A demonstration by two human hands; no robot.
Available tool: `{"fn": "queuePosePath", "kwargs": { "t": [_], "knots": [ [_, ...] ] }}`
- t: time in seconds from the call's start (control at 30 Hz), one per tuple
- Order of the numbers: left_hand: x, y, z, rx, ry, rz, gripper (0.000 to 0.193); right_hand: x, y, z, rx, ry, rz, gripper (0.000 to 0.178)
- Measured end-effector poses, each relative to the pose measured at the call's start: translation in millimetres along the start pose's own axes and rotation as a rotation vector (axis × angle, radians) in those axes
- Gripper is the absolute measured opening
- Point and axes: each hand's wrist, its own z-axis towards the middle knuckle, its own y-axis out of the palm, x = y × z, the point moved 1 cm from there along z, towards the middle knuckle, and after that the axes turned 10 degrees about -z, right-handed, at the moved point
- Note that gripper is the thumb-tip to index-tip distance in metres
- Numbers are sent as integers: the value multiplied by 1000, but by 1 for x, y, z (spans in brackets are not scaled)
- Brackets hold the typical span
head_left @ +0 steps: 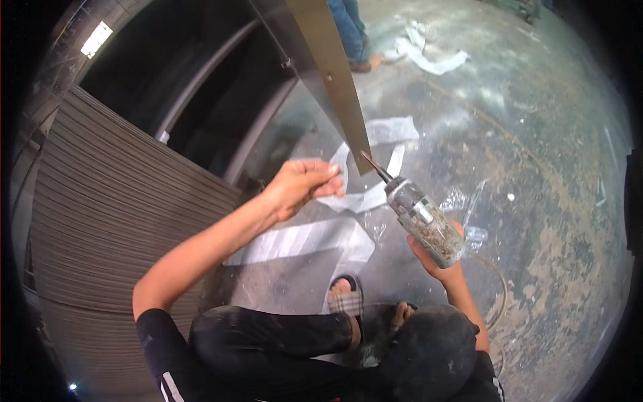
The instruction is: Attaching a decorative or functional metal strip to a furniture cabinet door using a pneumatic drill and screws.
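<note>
My right hand [439,262] is closed round the rear of an air screwdriver [423,221], a worn, speckled grey cylinder with a thin pointed bit. The bit's tip overlaps the lower end of a tall metal strip [345,94]; whether the two touch I cannot tell. To the left of that strip, my left hand [305,186] is raised with thumb and fingers pinched together. Anything between those fingertips is too small to make out. A small hole or screw shows higher on the strip.
A stack of thin brown sheets [114,221] fills the left side, below a dark frame [194,87]. White strips [308,241] and clear plastic scraps lie on the worn floor. A hose [504,295] curves at right. Another person's legs [348,30] stand beyond the strip.
</note>
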Motion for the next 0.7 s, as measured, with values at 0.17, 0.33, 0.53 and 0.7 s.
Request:
{"fn": "queuePosePath", "kwargs": {
  "t": [0.17, 0.33, 0.53, 0.7],
  "knots": [
    [-36, 32, 22, 13, 20, -95, 32, 14, 21, -17, 20, -17, 155, 31],
    [-63, 44, 39, 126, -22, -357, 35, 30, 34, -33, -50, 10, 171, 23],
    [-100, 61, 72, 236, -20, -400, 36, 48, 41, -40, -88, 88, 148, 25],
    [-111, 70, 73, 349, 171, -448, 35, 60, 53, -40, -45, 75, 113, 25]
  ]
}}
